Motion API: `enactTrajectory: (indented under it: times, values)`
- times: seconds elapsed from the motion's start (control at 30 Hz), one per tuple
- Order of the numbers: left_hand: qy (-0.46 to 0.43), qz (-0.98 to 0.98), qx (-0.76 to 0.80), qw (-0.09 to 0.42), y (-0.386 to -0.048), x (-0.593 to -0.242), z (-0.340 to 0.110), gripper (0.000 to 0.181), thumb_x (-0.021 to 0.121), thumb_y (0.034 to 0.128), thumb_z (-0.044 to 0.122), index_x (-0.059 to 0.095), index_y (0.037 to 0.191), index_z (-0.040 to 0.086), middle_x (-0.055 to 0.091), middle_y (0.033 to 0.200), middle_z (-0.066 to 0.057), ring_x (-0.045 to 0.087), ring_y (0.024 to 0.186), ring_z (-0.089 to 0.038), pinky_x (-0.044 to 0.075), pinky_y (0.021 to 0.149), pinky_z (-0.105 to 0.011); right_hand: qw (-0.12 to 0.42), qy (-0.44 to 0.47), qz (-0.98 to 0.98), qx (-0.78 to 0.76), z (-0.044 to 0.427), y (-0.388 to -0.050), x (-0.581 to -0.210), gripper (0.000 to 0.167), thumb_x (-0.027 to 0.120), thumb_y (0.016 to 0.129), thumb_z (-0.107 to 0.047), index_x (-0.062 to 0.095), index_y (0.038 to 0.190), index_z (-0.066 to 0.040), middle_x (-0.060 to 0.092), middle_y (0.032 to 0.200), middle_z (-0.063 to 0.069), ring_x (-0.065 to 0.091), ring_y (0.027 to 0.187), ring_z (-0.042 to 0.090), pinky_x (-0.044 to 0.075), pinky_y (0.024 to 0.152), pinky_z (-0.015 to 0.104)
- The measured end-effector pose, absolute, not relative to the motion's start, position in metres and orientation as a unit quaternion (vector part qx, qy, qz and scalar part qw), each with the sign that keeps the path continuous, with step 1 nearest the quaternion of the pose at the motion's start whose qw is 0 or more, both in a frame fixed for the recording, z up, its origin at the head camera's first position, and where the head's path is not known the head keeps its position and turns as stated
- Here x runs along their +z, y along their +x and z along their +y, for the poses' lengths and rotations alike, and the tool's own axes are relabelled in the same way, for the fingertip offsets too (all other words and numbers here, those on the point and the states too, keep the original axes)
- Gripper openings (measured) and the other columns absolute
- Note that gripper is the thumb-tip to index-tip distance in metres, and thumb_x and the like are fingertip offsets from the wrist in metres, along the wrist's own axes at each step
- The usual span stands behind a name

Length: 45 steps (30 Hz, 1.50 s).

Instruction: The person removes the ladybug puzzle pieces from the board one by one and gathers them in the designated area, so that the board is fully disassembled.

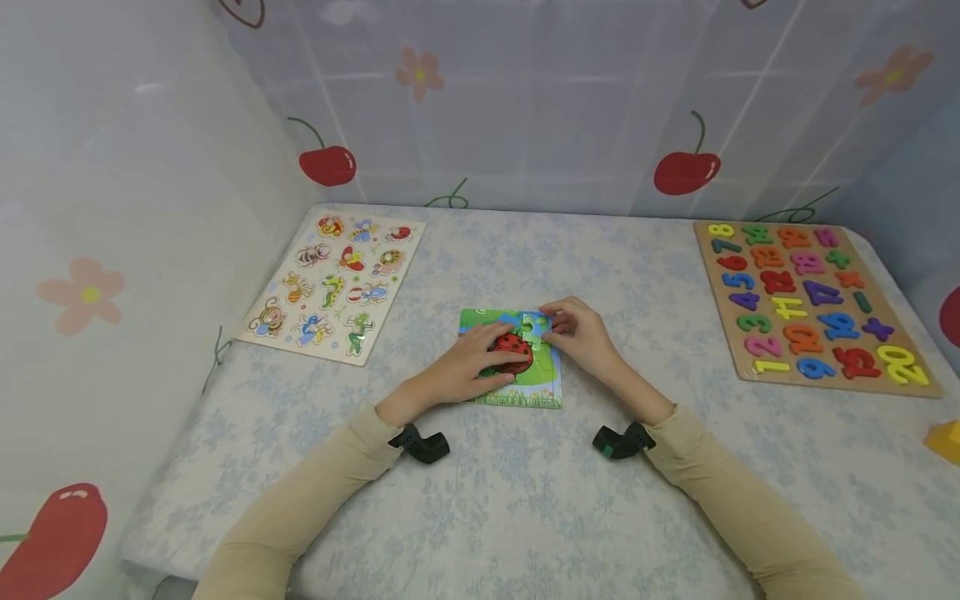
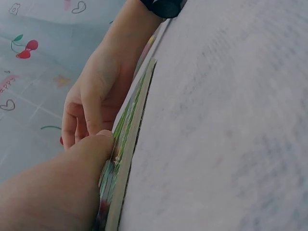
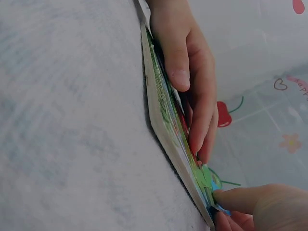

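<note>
A small square ladybug jigsaw lies on the table in front of the person. The left hand rests over its left part with fingers spread across the red ladybug. At the upper right corner the right hand pinches a green and blue puzzle piece, which sits raised and tilted over the board in the right wrist view. In the left wrist view the left thumb lies along the board's near edge, and the right hand is beyond it. How far the piece is seated cannot be told.
An insect puzzle board lies at the back left. A number board is at the right, with a yellow object near the table's right edge. Printed curtains stand behind the table.
</note>
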<state>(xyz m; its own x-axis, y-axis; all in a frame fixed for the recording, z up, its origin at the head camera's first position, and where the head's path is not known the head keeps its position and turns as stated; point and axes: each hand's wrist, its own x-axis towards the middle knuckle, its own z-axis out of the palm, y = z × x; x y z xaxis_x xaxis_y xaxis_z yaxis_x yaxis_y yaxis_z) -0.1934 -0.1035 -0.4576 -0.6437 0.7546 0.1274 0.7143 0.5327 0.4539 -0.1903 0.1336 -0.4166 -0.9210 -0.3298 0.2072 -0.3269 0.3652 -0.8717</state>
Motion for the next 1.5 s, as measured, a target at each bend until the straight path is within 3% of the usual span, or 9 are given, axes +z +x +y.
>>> enactTrajectory:
  times: [0.27, 0.53, 0.7, 0.87, 1.0, 1.13, 1.37, 1.5]
  values:
    - [0.417, 0.878, 0.230, 0.038, -0.191, -0.456, -0.100, 0.038, 0.057, 0.0951, 0.036, 0.058, 0.133, 0.028, 0.030, 0.154, -0.013, 0.025, 0.144, -0.034, 0.026, 0.112, -0.060, 0.016, -0.144, 0.805, -0.576, 0.142, -0.204, -0.437, 0.034, 0.062, 0.086, 0.009, 0.057, 0.119, 0.011, 0.055, 0.121, 0.029, 0.059, 0.104, 0.042, 0.049, 0.079, 0.011]
    - [0.412, 0.883, 0.223, 0.034, -0.192, -0.461, -0.101, 0.039, 0.059, 0.0937, 0.038, 0.059, 0.132, 0.028, 0.032, 0.153, -0.012, 0.028, 0.143, -0.033, 0.029, 0.111, -0.057, 0.014, -0.055, 0.812, -0.581, 0.167, -0.219, -0.437, 0.034, 0.060, 0.089, 0.003, 0.057, 0.124, 0.005, 0.055, 0.128, 0.023, 0.056, 0.110, 0.032, 0.048, 0.076, 0.009]
    - [0.408, 0.884, 0.225, 0.040, -0.191, -0.464, -0.101, 0.040, 0.059, 0.0933, 0.039, 0.059, 0.131, 0.027, 0.032, 0.154, -0.011, 0.028, 0.143, -0.033, 0.028, 0.112, -0.057, -0.020, -0.020, 0.827, -0.562, 0.202, -0.218, -0.429, 0.034, 0.060, 0.091, 0.002, 0.056, 0.124, 0.006, 0.055, 0.125, 0.020, 0.057, 0.098, 0.009, 0.048, 0.074, 0.006]
    - [0.409, 0.883, 0.227, 0.042, -0.194, -0.465, -0.102, 0.042, 0.060, 0.0924, 0.040, 0.059, 0.131, 0.025, 0.031, 0.154, -0.011, 0.027, 0.144, -0.033, 0.028, 0.113, -0.056, -0.047, -0.002, 0.845, -0.533, 0.248, -0.211, -0.433, 0.034, 0.059, 0.092, -0.002, 0.054, 0.125, 0.008, 0.058, 0.110, -0.003, 0.054, 0.088, -0.010, 0.048, 0.072, 0.005]
    - [0.411, 0.882, 0.227, 0.043, -0.198, -0.463, -0.106, 0.043, 0.062, 0.0913, 0.040, 0.059, 0.132, 0.024, 0.029, 0.155, -0.011, 0.027, 0.144, -0.033, 0.028, 0.113, -0.056, -0.047, 0.014, 0.839, -0.541, 0.278, -0.204, -0.436, 0.029, 0.058, 0.092, -0.002, 0.055, 0.121, 0.004, 0.056, 0.097, -0.023, 0.055, 0.085, -0.012, 0.048, 0.070, 0.005]
    - [0.409, 0.881, 0.232, 0.050, -0.198, -0.460, -0.110, 0.043, 0.062, 0.0914, 0.039, 0.058, 0.133, 0.026, 0.028, 0.156, -0.012, 0.026, 0.144, -0.034, 0.026, 0.113, -0.058, -0.060, 0.033, 0.836, -0.545, 0.289, -0.199, -0.440, 0.032, 0.060, 0.089, 0.003, 0.054, 0.119, 0.010, 0.056, 0.087, -0.031, 0.056, 0.081, -0.014, 0.048, 0.068, 0.004]
    - [0.407, 0.882, 0.228, 0.063, -0.197, -0.459, -0.109, 0.043, 0.059, 0.0932, 0.039, 0.055, 0.135, 0.029, 0.026, 0.157, -0.011, 0.022, 0.146, -0.032, 0.023, 0.114, -0.057, -0.060, 0.057, 0.853, -0.516, 0.285, -0.194, -0.440, 0.036, 0.060, 0.089, 0.003, 0.052, 0.123, 0.013, 0.051, 0.085, -0.033, 0.050, 0.082, -0.013, 0.045, 0.068, 0.002]
    - [0.405, 0.882, 0.232, 0.063, -0.197, -0.460, -0.107, 0.043, 0.059, 0.0929, 0.039, 0.056, 0.135, 0.029, 0.024, 0.157, -0.012, 0.021, 0.146, -0.033, 0.024, 0.114, -0.059, -0.066, 0.070, 0.865, -0.493, 0.282, -0.190, -0.437, 0.036, 0.061, 0.089, 0.000, 0.055, 0.123, 0.010, 0.056, 0.094, -0.019, 0.047, 0.084, -0.013, 0.043, 0.068, 0.001]
